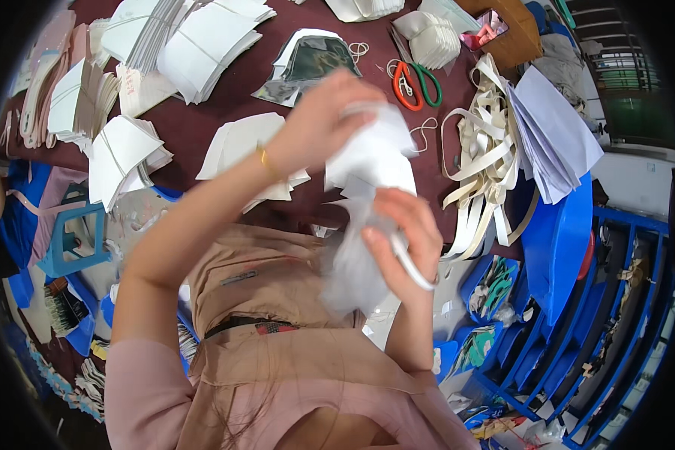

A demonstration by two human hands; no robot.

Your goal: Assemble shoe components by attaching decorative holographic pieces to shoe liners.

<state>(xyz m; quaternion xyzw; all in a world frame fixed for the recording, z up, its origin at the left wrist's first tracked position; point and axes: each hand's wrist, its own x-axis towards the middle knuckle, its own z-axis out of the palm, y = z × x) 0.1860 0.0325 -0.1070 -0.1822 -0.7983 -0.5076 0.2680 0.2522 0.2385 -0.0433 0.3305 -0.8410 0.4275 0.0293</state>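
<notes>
Blurred by motion, my left hand [326, 116] has its fingers curled at the upper end of a white piece [379, 154], apparently paper or stiff fabric. My right hand [409, 236], a white bangle at its wrist, closes on a crumpled, translucent white sheet [352, 262] that hangs in front of my apron. The right fingertips lie close to the lower edge of the white piece; whether they touch it is unclear. Beyond my left hand lies a dark green panel [319, 58] on white pieces. A stack of off-white pieces [240, 142] sits under my left forearm.
Tied white bundles [206, 49] crowd the table's far left. Scissors with orange and green handles [406, 86] lie beyond my hands. To the right are cream straps [481, 142], folded white sheets [551, 135] and a blue rack [570, 360]. A phone [485, 30] stands at the far right.
</notes>
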